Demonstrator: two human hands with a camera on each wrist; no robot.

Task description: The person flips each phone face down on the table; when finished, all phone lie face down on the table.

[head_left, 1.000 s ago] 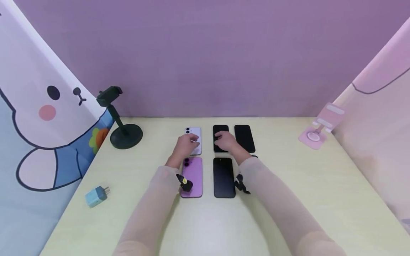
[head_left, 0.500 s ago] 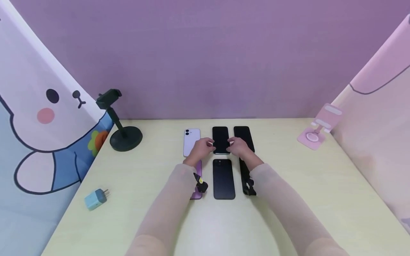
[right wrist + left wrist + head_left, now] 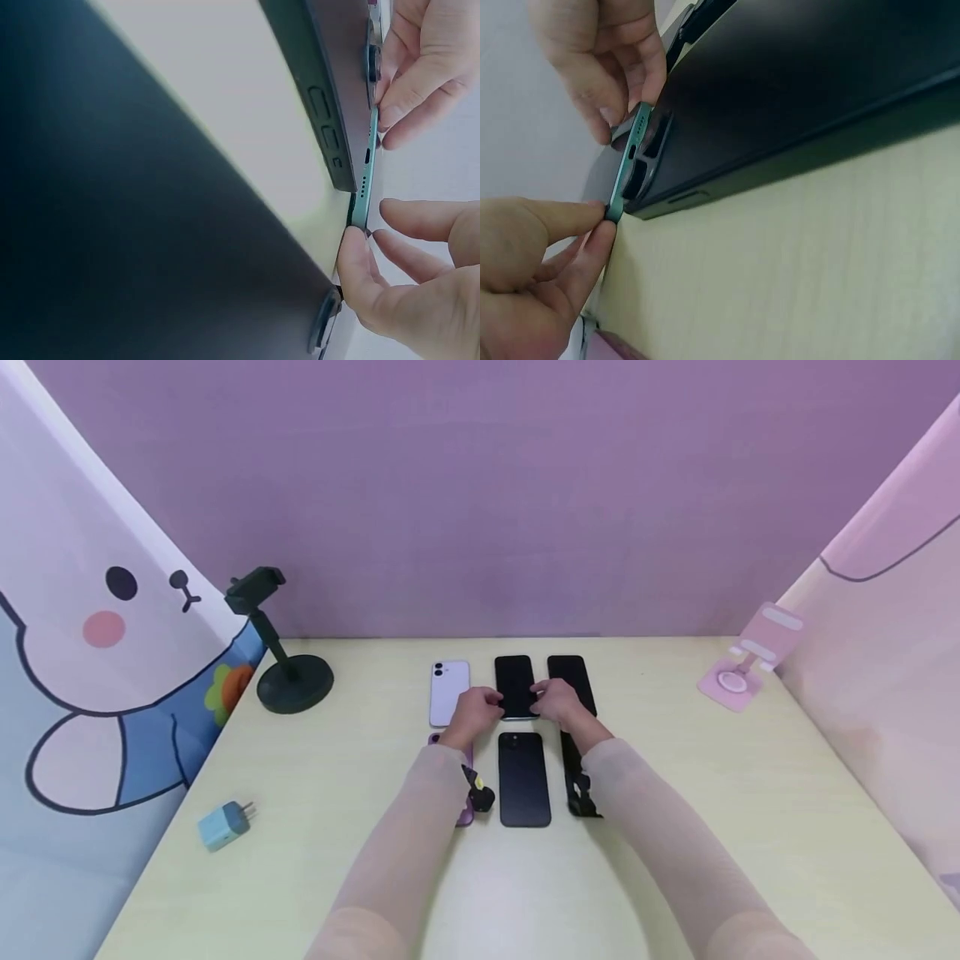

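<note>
In the head view a smartphone with a dark face and a green frame lies in the middle of the far row. My left hand pinches its near left corner between thumb and finger. At the right edge, my right hand grips the near right corner. The left wrist view shows the green bottom edge with its port between both hands. Left of it lies a lavender smartphone, back up. A black smartphone lies to the right, partly behind my right hand.
The near row holds a purple smartphone partly under my left sleeve, a black smartphone and another black smartphone partly covered by my right wrist. A dark phone stand, a pink stand and a blue charger plug stand further out.
My left hand has moved right from the lavender smartphone to the middle one. My right hand has shifted from over that phone to its right edge. The phone has slid slightly left.
</note>
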